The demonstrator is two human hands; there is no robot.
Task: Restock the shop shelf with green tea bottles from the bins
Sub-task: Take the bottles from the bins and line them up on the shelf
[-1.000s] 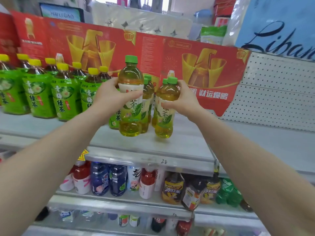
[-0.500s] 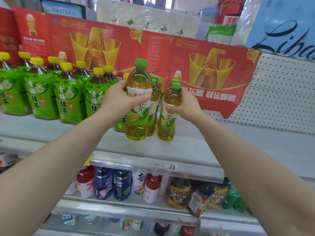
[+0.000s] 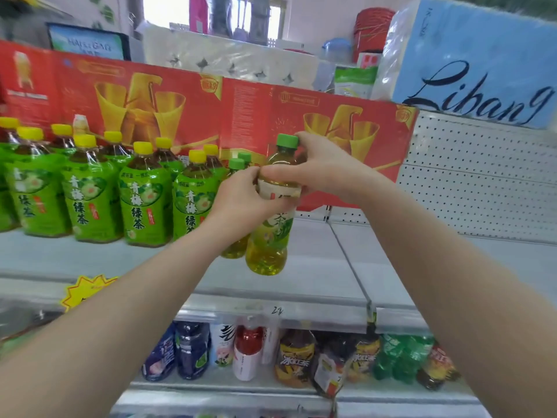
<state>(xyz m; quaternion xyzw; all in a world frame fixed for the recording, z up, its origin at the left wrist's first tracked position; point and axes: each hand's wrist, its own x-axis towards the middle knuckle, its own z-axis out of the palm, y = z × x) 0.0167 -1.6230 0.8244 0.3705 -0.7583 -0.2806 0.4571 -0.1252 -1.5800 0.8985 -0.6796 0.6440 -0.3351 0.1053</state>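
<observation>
Green-capped bottle (image 3: 266, 251) gripped: left fingers (image 3: 248, 179), right fingers (image 3: 280, 172).

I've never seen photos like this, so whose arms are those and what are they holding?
Those are a person's own arms. The camera sits on their head, looking down, so you see what they see. The left hand and right hand both grip one green-capped tea bottle at a grey shop shelf. Left of it stand yellow-capped bottles with green labels. More drinks stand one level down.
</observation>
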